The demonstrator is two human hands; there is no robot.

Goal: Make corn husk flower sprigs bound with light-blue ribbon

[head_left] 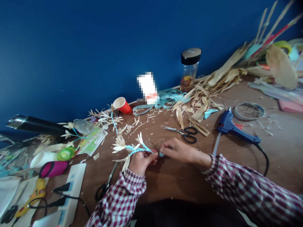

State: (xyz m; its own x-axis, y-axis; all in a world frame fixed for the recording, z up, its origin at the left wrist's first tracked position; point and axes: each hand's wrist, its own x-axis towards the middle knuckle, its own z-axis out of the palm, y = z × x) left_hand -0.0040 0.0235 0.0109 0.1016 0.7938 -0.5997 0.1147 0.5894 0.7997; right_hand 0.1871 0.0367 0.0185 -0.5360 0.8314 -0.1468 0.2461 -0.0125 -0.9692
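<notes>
In the head view my left hand (pixel 142 162) is closed around the stems of a husk flower spray (pixel 131 147). Its pale petals fan out to the left, and light blue tape wraps its branches. My right hand (pixel 176 149) is closed in a pinch just right of the stem end, with a small bit of light blue tape (pixel 161 154) at its fingertips. Whether this bit joins the wrapped stem cannot be made out. Black-handled scissors (pixel 187 134) lie beyond my right hand. A second pair of scissors (pixel 106 184) is partly under my left sleeve.
A blue glue gun (pixel 236 127) lies at right, its cord trailing forward. Blue ribbon (pixel 170 97), dry husks (pixel 201 97) and a lidded jar (pixel 189 69) line the wall. A red paper cup (pixel 123 105) lies tipped. At left are a power strip (pixel 73 186) and a yellow tool (pixel 35 195).
</notes>
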